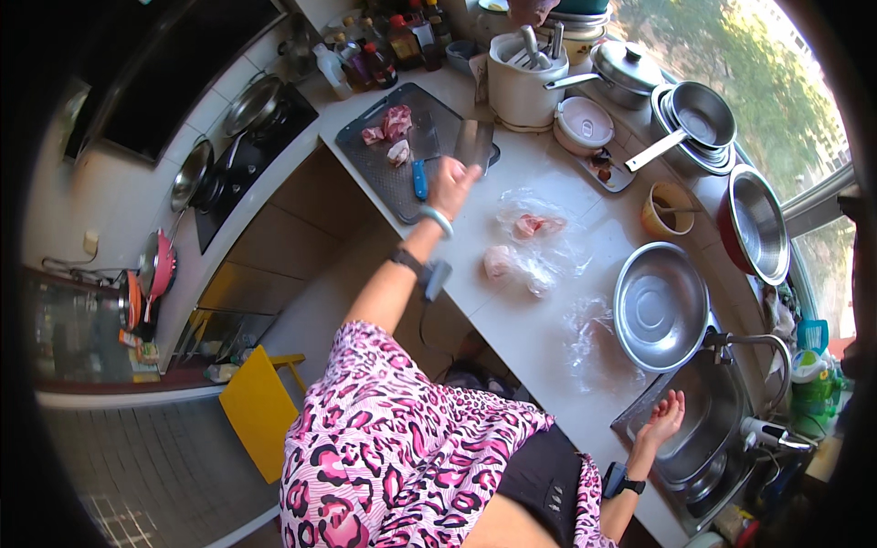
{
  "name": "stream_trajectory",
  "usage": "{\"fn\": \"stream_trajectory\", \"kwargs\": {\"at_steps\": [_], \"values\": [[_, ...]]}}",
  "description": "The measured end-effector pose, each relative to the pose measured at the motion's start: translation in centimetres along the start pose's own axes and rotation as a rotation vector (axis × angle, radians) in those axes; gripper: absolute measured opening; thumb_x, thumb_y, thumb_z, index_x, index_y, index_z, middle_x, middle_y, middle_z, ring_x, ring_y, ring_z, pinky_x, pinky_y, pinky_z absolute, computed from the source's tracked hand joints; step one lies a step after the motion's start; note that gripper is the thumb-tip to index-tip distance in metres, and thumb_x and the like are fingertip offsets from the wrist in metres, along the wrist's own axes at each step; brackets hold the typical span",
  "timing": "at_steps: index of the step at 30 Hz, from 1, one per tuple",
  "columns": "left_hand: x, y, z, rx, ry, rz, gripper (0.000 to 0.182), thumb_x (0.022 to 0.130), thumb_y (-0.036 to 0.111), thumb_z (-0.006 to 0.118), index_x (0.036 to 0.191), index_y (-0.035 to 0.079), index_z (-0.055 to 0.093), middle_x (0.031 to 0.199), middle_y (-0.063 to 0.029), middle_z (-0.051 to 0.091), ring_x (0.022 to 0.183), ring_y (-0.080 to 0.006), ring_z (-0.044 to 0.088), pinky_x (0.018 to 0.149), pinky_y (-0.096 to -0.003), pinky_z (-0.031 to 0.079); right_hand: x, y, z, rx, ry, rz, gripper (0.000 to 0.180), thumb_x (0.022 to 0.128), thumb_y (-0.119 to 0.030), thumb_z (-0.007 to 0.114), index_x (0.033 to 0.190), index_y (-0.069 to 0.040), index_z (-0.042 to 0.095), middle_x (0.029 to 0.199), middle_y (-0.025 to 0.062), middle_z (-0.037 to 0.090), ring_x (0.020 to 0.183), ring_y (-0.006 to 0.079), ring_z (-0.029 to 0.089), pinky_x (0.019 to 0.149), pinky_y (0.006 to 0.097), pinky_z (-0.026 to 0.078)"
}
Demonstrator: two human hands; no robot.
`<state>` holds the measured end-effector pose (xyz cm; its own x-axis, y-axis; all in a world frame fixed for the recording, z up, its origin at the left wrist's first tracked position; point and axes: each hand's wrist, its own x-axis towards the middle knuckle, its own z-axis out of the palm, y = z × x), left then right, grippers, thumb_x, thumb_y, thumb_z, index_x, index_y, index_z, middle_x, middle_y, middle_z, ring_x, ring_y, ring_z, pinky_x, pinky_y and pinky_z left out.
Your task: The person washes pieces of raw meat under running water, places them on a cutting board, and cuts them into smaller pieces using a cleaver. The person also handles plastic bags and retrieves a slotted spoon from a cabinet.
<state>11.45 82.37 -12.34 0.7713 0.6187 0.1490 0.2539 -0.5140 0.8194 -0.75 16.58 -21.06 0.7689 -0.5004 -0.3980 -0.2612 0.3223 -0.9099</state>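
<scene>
My left hand (455,183), a pale bangle on its wrist, is closed at the near end of a broad metal cleaver (473,145); the handle is hidden. The blade is over the right part of a dark cutting board (363,168). Raw meat pieces (397,122) and a blue-handled knife (420,179) lie on the board. To its right, more meat (538,225) rests on thin clear plastic (510,202), beside a bagged lump (499,263). My right hand (663,418), fingers apart and slightly curled, is empty above the near edge of the sink (712,411).
A metal basin (661,307) stands beside the sink and faucet (777,349), near crumpled plastic wrap (589,335). Pans (702,115), a lidded bowl (584,125) and a utensil pot (527,89) line the window side. Bottles (404,42) stand behind the board. A yellow stool (259,414) is at left.
</scene>
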Motion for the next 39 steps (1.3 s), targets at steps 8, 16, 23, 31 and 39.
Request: {"fn": "stream_trajectory", "kwargs": {"at_steps": [8, 16, 23, 31, 39], "values": [[10.9, -5.2, -5.6, 0.83, -0.219, 0.151, 0.051, 0.086, 0.034, 0.078, 0.133, 0.016, 0.07, 0.116, -0.0157, 0.073, 0.107, -0.0353, 0.068, 0.098, -0.045, 0.053, -8.2, -2.2, 9.5, -0.319, 0.041, -0.13, 0.027, 0.11, -0.02, 0.054, 0.131, -0.006, 0.062, 0.105, 0.0036, 0.071, 0.073, 0.0026, 0.055, 0.061, 0.0178, 0.044], [-0.7, 2.2, 5.3, 0.049, -0.657, 0.273, 0.015, 0.09, 0.016, 0.074, 0.099, 0.003, 0.075, 0.096, -0.0136, 0.074, 0.084, -0.0296, 0.071, 0.079, -0.0368, 0.058, -11.6, -3.5, 29.7, -0.502, -0.853, -0.285, 0.021, 0.107, -0.014, 0.058, 0.117, 0.002, 0.068, 0.103, 0.0073, 0.073, 0.085, 0.0128, 0.07, 0.075, 0.0264, 0.056], [-3.5, -0.1, 10.7, 0.343, -0.565, 0.256, 0.051, 0.076, 0.031, 0.084, 0.114, 0.002, 0.064, 0.106, -0.0174, 0.069, 0.107, -0.0359, 0.067, 0.099, -0.0431, 0.054, -10.3, 2.6, 37.4, -0.844, -0.999, -0.555, 0.024, 0.101, -0.008, 0.061, 0.122, 0.003, 0.066, 0.122, 0.0196, 0.069, 0.11, 0.0271, 0.069, 0.091, 0.0384, 0.057], [-1.1, -3.3, 7.4, -0.589, -0.782, -0.215, 0.036, 0.091, -0.001, 0.072, 0.126, 0.001, 0.063, 0.118, -0.0081, 0.07, 0.106, -0.0158, 0.069, 0.099, -0.0302, 0.057, -9.6, 5.1, 36.8, -0.953, -0.817, -0.512, 0.029, 0.099, -0.01, 0.063, 0.126, -0.002, 0.066, 0.122, 0.0213, 0.069, 0.109, 0.0322, 0.069, 0.091, 0.0416, 0.056], [-1.3, -3.2, 5.9, -0.2, -0.719, 0.077, 0.031, 0.091, 0.004, 0.071, 0.122, 0.004, 0.07, 0.118, -0.0136, 0.073, 0.102, -0.0216, 0.072, 0.092, -0.0326, 0.059, -14.3, 1.1, 36.3, -0.886, -0.933, -0.76, 0.019, 0.094, -0.013, 0.07, 0.112, -0.006, 0.07, 0.111, 0.0138, 0.07, 0.101, 0.035, 0.067, 0.088, 0.0428, 0.055]]}}
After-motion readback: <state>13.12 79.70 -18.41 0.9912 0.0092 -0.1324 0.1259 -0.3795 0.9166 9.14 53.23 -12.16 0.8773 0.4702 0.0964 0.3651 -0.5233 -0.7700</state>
